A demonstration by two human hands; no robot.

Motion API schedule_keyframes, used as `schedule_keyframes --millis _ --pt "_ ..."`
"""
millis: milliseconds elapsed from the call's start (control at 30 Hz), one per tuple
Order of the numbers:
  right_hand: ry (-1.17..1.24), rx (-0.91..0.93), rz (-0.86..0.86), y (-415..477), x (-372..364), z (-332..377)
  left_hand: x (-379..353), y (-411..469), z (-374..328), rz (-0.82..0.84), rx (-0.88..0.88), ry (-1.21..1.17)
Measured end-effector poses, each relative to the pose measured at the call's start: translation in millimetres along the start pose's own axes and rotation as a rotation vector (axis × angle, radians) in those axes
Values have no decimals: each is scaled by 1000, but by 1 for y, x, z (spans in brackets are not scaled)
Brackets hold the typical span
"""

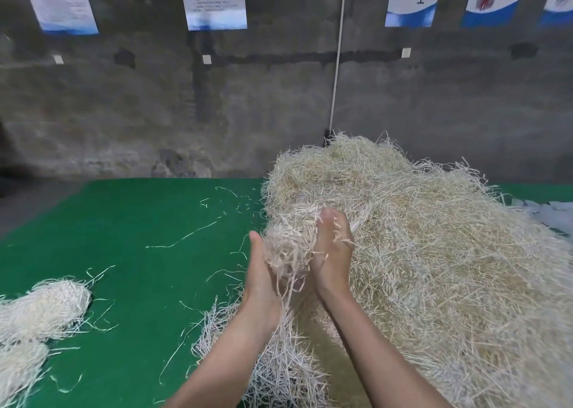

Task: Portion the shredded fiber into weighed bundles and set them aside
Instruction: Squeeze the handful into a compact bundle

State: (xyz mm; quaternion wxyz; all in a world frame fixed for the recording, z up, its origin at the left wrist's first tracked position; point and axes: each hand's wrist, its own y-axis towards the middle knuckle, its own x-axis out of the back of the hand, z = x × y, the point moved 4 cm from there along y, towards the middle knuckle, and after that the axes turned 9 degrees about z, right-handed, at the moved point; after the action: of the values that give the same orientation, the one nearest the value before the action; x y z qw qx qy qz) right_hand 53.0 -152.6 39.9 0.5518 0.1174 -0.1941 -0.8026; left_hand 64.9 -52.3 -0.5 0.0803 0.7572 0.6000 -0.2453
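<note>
A big heap of pale shredded fiber (434, 252) covers the right half of the green table (139, 221). At the heap's left edge I hold a clump of fiber (288, 240) between both hands. My left hand (262, 280) cups it from the left with the thumb up. My right hand (333, 252) grips it from the right, fingers buried in the strands. Loose strands hang down from the clump. Two rounded fiber bundles (43, 308) lie at the table's left front edge.
Stray single strands (186, 237) are scattered over the green surface between the heap and the bundles. A grey concrete wall (155, 112) with hanging posters stands right behind the table. A white cord (336, 66) runs down the wall behind the heap.
</note>
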Motion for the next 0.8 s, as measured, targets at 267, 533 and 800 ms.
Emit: schedule_keyframes --millis 267,533,800 --pt "-486 290 208 -47 -28 -12 6 2 1 -144 83 -430" --pt "-258 46 283 -56 -14 -19 4 -4 -21 -76 -117 110" --pt "-399 -6 174 -18 7 -17 -10 -20 6 -14 27 167"
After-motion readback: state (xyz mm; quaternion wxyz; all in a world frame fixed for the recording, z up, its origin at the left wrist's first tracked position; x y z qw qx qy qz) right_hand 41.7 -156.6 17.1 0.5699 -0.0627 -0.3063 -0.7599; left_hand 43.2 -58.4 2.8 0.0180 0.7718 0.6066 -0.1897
